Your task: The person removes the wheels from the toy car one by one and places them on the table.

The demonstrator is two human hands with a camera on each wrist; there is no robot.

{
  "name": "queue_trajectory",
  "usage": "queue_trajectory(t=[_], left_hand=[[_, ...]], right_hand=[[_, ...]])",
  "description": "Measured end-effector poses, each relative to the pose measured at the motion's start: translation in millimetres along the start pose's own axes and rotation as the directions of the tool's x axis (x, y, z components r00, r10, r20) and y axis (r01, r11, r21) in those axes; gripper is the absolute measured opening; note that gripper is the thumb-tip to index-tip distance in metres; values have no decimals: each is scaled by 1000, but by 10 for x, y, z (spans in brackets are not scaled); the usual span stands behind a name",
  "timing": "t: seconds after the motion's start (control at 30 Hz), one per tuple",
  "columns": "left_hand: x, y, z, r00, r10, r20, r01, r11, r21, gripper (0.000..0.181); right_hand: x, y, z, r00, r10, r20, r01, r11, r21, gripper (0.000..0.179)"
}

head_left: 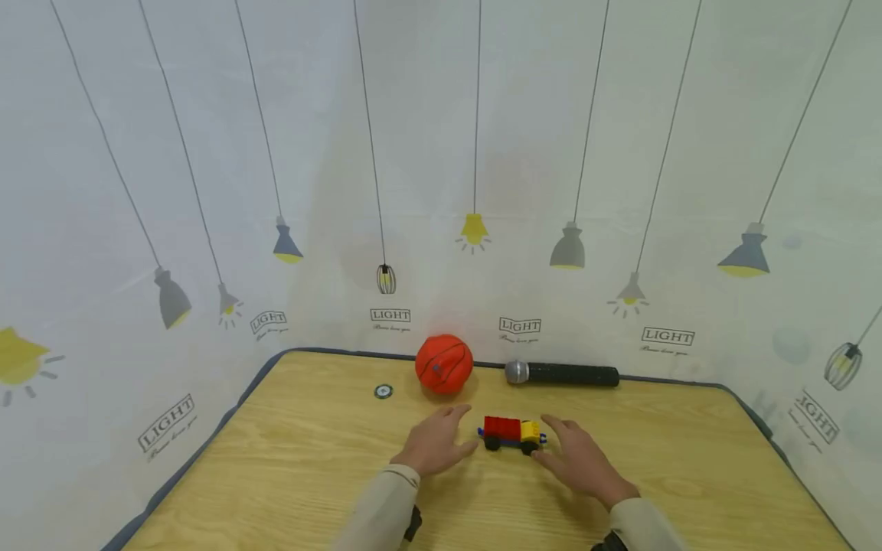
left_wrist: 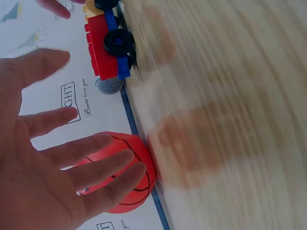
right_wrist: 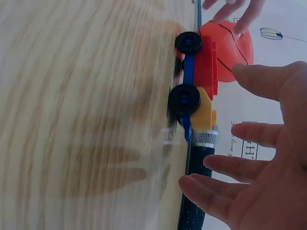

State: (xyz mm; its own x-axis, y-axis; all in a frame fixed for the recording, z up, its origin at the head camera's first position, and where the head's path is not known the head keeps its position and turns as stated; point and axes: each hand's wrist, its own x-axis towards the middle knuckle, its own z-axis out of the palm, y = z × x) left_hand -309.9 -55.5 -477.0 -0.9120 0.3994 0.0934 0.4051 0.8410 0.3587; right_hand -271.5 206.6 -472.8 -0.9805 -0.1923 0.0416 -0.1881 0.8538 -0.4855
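Red, yellow and blue, it's the truck [head_left: 510,432] at centre stage, up on its black wheels [head_left: 492,443] on the wooden table [head_left: 276,459], right between two hands! Left hand [head_left: 432,444] sits just beside the tail, fingers apart, thumb held away from them, gripping nothing. Over at the yellow cab [head_left: 530,431], the right hand [head_left: 579,459] matches it: digits spread, palm turned in, nothing in its grasp. Both wrist views show daylight between palm and truck, though whether the right thumb brushes the front wheel, I cannot tell from the head view.

Look behind, and the red ball [head_left: 444,365] sits at the back edge, black lines curving round it, a small round disc [head_left: 383,391] lying just to its left. To its right, the mic [head_left: 565,373] lies flat, silver head toward the ball. Behind everything hangs a pale sheet [head_left: 427,153], printed with lamps [head_left: 474,228] on long cords and LIGHT labels [head_left: 390,315].
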Motion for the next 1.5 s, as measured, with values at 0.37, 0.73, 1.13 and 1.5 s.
queue_trajectory(t=[0.37,0.73,1.13,1.5], left_hand=[[253,141,178,1000,0,-10,-1,994,-111,47],[358,111,266,999,-50,10,51,981,-186,40],[402,119,291,998,-57,-9,54,982,-179,37],[451,136,305,999,-25,-40,19,989,-148,32]], right_hand=[[187,-101,111,998,16,-63,-17,1000,-12,64],[301,-11,256,993,19,-113,-16,999,30,50],[304,-48,270,982,-3,-187,9,999,32,40],[343,-51,250,980,18,-197,-13,1000,25,32]])
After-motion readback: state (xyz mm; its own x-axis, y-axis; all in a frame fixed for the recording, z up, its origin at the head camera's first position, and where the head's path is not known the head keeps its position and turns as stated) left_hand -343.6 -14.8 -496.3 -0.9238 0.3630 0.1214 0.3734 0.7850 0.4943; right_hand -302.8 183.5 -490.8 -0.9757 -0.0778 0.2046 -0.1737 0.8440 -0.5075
